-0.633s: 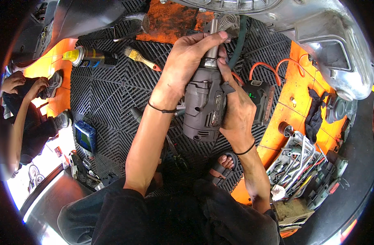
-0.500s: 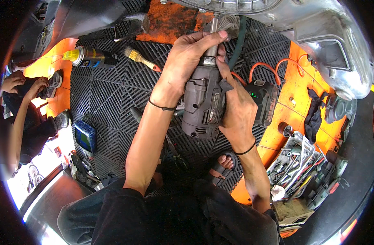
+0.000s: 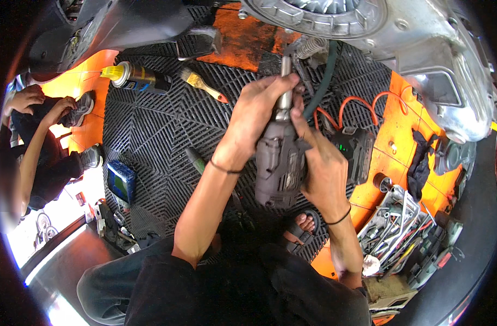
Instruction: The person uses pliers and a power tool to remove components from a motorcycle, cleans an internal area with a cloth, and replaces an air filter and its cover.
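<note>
A black cordless impact wrench (image 3: 278,171) is in front of me, its nose pointing away toward the metal engine casing (image 3: 368,30). My left hand (image 3: 255,114) is closed around the silver socket (image 3: 284,104) at the nose, thumb along its side. My right hand (image 3: 325,165) grips the wrench from the right, index finger stretched up beside the socket. The handle is mostly hidden by that hand; the battery (image 3: 356,157) with green lights shows beyond it. The socket's tip is below the casing, near a coil spring (image 3: 312,48), apparently apart from the casing.
A spray can (image 3: 142,79) and a paintbrush (image 3: 204,87) lie on the black ribbed mat (image 3: 151,127). Left sits another person (image 3: 42,125), near a blue-framed box (image 3: 121,182). An orange hose (image 3: 357,100) curls at right. A tray of tools (image 3: 392,231) stands lower right.
The wrench and both hands have come slightly lower in the view, and more of the engine casing shows at the top. Both hands keep their hold.
</note>
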